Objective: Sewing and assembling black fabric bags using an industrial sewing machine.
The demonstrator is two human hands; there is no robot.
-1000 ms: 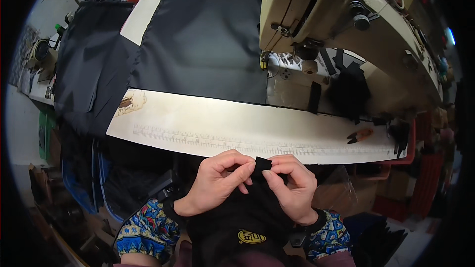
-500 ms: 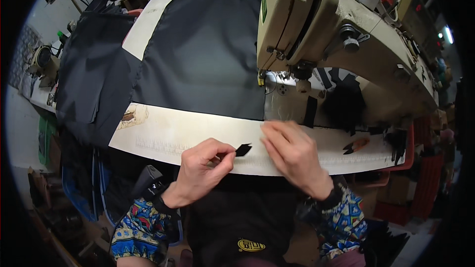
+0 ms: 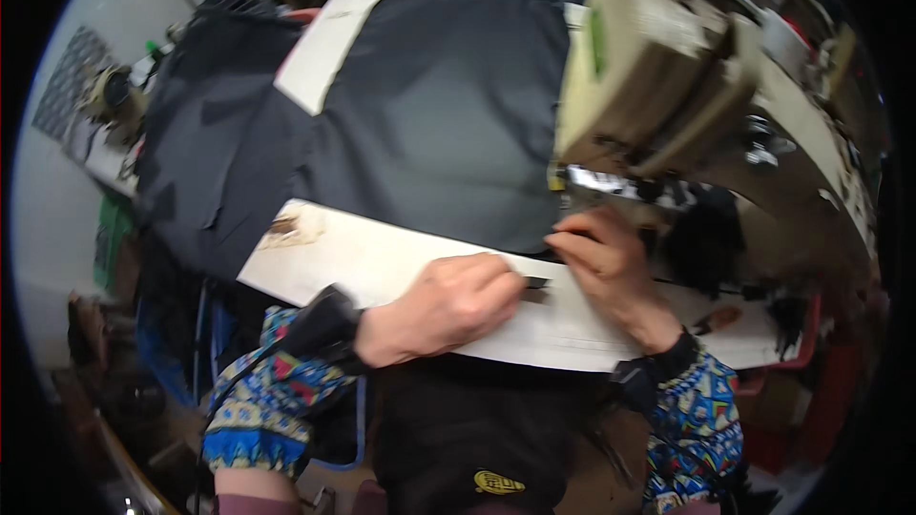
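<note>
My left hand (image 3: 448, 305) is closed over the white sewing table (image 3: 367, 262). From its fingertips sticks out a small black fabric scrap (image 3: 537, 282). Farther right, my right hand (image 3: 609, 262) has its thumb and fingers pinched together at the near right corner of a large dark fabric panel (image 3: 439, 124). Motion smears these fingertips slightly. The panel lies flat, its right edge beside the head of a beige sewing machine (image 3: 630, 67). The machine's needle area is blurred.
Orange-handled snips (image 3: 720, 319) lie on the table at the right. A black heap of cloth (image 3: 706, 238) sits under the machine arm. More dark cloth (image 3: 215, 143) hangs over the left side. A white panel (image 3: 334, 43) shows at the back.
My view has shifted, so the scene sits farther right and tilted. My left hand has turned over the scrap, hiding more of it. My right hand has moved up to the fabric panel's corner.
</note>
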